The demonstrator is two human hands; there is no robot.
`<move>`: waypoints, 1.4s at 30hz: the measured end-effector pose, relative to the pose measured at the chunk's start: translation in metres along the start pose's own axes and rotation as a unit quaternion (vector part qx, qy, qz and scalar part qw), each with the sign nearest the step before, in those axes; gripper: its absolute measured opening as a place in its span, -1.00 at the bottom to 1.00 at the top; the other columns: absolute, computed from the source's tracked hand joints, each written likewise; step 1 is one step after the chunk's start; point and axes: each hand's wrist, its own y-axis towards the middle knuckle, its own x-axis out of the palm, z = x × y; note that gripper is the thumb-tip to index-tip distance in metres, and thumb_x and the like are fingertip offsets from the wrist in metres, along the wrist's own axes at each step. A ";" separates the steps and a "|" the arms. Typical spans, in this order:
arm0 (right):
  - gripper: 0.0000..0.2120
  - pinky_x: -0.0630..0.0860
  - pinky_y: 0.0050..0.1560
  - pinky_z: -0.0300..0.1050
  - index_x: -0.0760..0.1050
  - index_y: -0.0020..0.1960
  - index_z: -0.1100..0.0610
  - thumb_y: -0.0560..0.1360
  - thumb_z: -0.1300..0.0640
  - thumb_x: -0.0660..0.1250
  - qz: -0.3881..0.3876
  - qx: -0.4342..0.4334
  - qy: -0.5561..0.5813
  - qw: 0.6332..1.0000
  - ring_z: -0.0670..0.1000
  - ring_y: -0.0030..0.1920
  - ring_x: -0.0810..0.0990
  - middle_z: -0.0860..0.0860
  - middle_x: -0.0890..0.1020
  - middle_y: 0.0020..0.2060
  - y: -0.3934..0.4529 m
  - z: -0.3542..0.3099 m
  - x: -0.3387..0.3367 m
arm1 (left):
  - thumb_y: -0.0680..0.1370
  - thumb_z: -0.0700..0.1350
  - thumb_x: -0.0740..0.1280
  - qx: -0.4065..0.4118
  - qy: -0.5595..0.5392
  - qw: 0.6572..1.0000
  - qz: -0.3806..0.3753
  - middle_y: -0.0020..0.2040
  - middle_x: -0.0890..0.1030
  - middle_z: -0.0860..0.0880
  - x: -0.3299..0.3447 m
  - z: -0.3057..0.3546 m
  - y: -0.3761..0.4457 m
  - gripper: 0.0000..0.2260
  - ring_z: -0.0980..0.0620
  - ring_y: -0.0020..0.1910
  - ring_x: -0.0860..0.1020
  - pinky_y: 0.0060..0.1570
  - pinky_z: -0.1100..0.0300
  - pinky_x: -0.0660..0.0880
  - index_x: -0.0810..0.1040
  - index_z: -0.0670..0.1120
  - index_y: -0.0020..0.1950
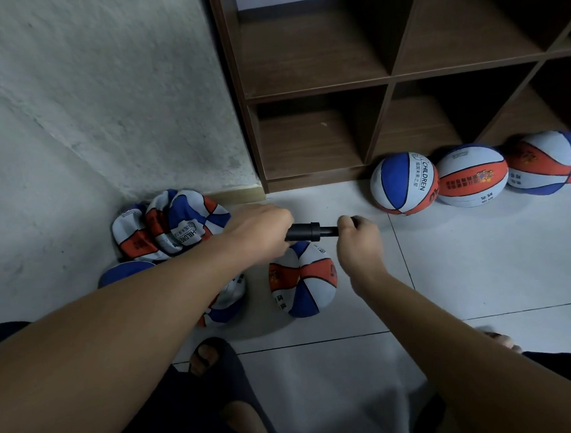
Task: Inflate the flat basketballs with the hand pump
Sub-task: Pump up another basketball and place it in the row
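I had the pump [307, 231] held level above the floor [467, 271], just over the half-filled ball [302, 279] that lay below it. My left hand [261, 233] was clenched round the barrel, its grip covering the end nearest the flat heap, so I could not tell whether the needle was seated in anything. My right hand [358, 236] was curled round the handle, grasping it, with only a short stretch of black rod showing between handle and barrel; I judged that to be near the bottom of a stroke. Holding one end in each hand kept the barrel steady against the push.

Taking the pump as the landmark: the crumpled flat balls [169, 224] were piled to its left, against the wall [84, 112], within easy reach of the left hand. One more flat skin [226, 301] lay below and left of it, partly under my left forearm. Three round balls [477, 176] sat in a row well to its right, touching one another along the foot of the shelf [386, 80], which I took to be the finished ones set aside. The shelf's compartments beyond the pump held nothing I could see.

The ball under the pump looked dented and soft, so I judged the job partway done, with the heap on the left yet to be filled.
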 end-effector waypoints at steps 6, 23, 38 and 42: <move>-0.69 0.34 -0.31 -0.01 0.46 -0.08 0.29 0.70 0.07 0.19 -0.029 -0.042 -0.024 0.998 0.05 -0.33 0.41 0.04 0.43 -0.35 -0.002 -0.003 0.012 | 0.63 0.08 0.41 0.004 -0.041 0.999 -0.014 -0.21 0.59 0.00 0.003 0.007 0.002 -0.87 -0.03 -0.26 0.60 -0.28 0.10 0.52 0.62 0.04 -0.01; -0.82 0.23 -0.28 0.06 0.32 -0.25 0.05 0.48 0.01 0.23 0.041 0.012 0.024 0.999 0.11 -0.24 0.28 0.06 0.33 -0.33 0.037 -0.013 -0.044 | 0.60 0.14 0.45 -0.037 -0.104 0.994 0.001 -0.30 0.62 0.05 0.002 -0.030 0.001 -0.74 0.01 -0.31 0.62 -0.21 0.00 0.66 0.57 0.07 -0.22; -0.70 0.29 -0.33 -0.05 0.44 -0.05 0.32 0.71 0.09 0.20 -0.025 -0.082 -0.023 0.996 -0.02 -0.36 0.35 0.02 0.41 -0.34 -0.008 -0.015 0.005 | 0.65 0.16 0.43 -0.007 -0.117 0.993 -0.026 -0.25 0.60 0.00 -0.004 0.007 0.000 -0.74 0.00 -0.30 0.58 -0.35 0.12 0.35 0.56 0.06 -0.15; -0.68 0.30 -0.37 -0.10 0.46 -0.03 0.32 0.72 0.07 0.20 -0.034 -0.085 -0.030 0.995 -0.02 -0.36 0.36 0.03 0.42 -0.33 -0.007 -0.012 0.007 | 0.64 0.19 0.43 -0.006 -0.119 0.992 -0.031 -0.25 0.62 0.00 -0.001 0.003 0.000 -0.73 -0.02 -0.29 0.62 -0.35 0.13 0.39 0.59 0.06 -0.14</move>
